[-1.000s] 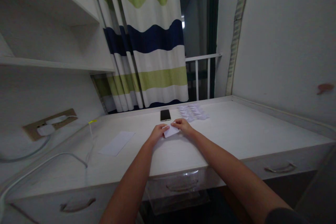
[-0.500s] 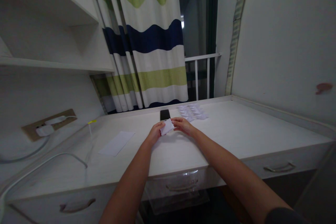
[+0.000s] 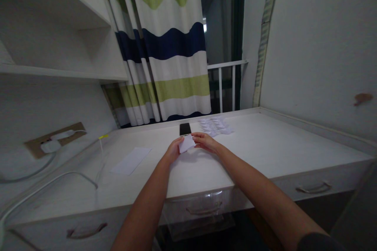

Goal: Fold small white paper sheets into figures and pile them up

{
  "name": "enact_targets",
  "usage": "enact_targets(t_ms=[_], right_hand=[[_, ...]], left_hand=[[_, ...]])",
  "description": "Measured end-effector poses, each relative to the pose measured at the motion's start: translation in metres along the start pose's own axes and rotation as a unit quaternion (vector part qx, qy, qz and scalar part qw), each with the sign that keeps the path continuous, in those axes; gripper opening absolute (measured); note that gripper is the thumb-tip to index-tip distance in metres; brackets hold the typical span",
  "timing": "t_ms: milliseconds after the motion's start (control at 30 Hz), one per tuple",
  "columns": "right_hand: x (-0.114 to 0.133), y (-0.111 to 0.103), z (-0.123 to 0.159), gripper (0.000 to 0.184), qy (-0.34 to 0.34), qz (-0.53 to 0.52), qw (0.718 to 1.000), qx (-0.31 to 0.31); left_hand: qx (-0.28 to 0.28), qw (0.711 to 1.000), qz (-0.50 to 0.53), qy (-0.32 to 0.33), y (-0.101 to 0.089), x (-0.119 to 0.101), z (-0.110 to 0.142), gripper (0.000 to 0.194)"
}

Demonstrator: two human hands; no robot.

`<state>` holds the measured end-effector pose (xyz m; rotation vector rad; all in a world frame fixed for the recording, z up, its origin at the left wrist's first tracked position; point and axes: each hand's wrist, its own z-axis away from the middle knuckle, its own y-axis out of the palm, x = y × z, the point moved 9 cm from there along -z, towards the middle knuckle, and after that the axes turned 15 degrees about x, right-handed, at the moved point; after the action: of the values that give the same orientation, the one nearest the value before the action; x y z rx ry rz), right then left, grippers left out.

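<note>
White and small, the folded piece of paper [image 3: 187,144] is between the person's two hands, above the middle of the white wood-grained desk [image 3: 235,157]. The left hand [image 3: 176,148] is clamped on its left side, the thumb lying over the upper left part and the other fingers partly hidden behind and under it. Most of the paper reaches out of that grip toward the right, its pale face tilted up to the camera. At its upper right corner is the right hand [image 3: 205,141], with the fingers bent and slightly apart; whether they pinch the edge or only rest by it cannot be told.

Just beyond the paper lies a black rectangular phone [image 3: 185,128], flat on the desk, its near end close to the paper's upper edge in this view. Behind the right hand, toward the back of the desk, sits a group of white, pointed folded paper shapes [image 3: 215,125]. A flat white paper sheet [image 3: 131,160] lies well apart, to the left of the left hand. Farther left, a pale cable [image 3: 70,172] curves over the desk. Behind the desk hangs a green, white and navy striped curtain [image 3: 176,47].
</note>
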<state>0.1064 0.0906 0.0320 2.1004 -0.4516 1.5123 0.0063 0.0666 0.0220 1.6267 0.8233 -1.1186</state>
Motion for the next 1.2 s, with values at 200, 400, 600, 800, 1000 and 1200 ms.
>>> enact_targets(t_ms=[200,400,600,800,1000,1200], right_hand=[[0.006,-0.002,0.001,0.026,-0.008,0.032,0.999,-0.026],[0.017,-0.007,0.003,0.018,-0.046,0.138,0.986,-0.082],[0.017,-0.014,0.0,0.017,-0.062,0.163,0.981,-0.089],[0.016,-0.019,0.0,0.019,-0.063,0.162,0.98,-0.102],[0.015,-0.023,-0.002,0.019,-0.066,0.166,0.977,-0.116],[0.015,-0.025,-0.002,0.015,-0.072,0.164,0.976,-0.121]], left_hand=[[0.018,0.999,-0.038,0.021,-0.003,0.001,-0.007,0.021],[0.012,0.985,-0.165,0.055,-0.01,-0.002,-0.013,0.025],[-0.008,0.967,-0.239,0.084,-0.009,-0.013,-0.01,0.025],[-0.02,0.964,-0.253,0.075,-0.01,-0.013,-0.01,0.025],[-0.017,0.965,-0.256,0.052,-0.006,-0.011,-0.008,0.027],[-0.009,0.954,-0.288,0.084,0.0,-0.018,-0.006,0.022]])
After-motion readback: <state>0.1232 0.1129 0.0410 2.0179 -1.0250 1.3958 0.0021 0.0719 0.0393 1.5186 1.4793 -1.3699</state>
